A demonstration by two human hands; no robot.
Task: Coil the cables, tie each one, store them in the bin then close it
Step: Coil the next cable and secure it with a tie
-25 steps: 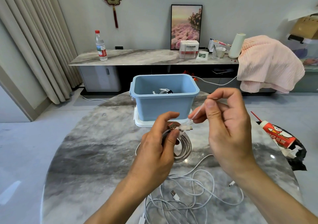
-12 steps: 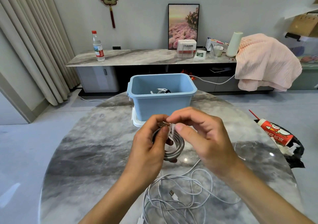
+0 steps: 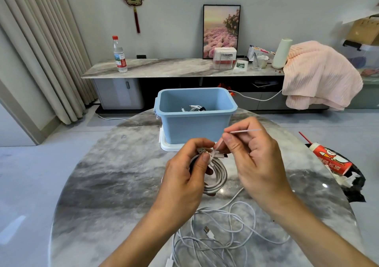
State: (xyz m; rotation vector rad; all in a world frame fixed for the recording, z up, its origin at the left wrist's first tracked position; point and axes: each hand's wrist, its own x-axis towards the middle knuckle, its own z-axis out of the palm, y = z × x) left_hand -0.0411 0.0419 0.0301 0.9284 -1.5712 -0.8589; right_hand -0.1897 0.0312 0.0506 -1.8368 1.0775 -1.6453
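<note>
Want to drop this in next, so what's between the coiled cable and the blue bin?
Only bare marble tabletop separates coiled cable from blue bin, head view.

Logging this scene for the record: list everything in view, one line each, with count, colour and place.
coiled cable: 1, grey-white, held above table
tie: 1, white, round coil top
loose cables: tangle, white, near table edge
bin: 1, blue, table centre, open, cables inside
lid: 1, white, under bin
table: 1, grey marble
snack bag: 1, red, right
water bottle: 1, clear, sideboard left
picture: 1, pink, against wall
blanket: 1, pink, sideboard right
left hand: grips coil
right hand: pinches tie
</note>
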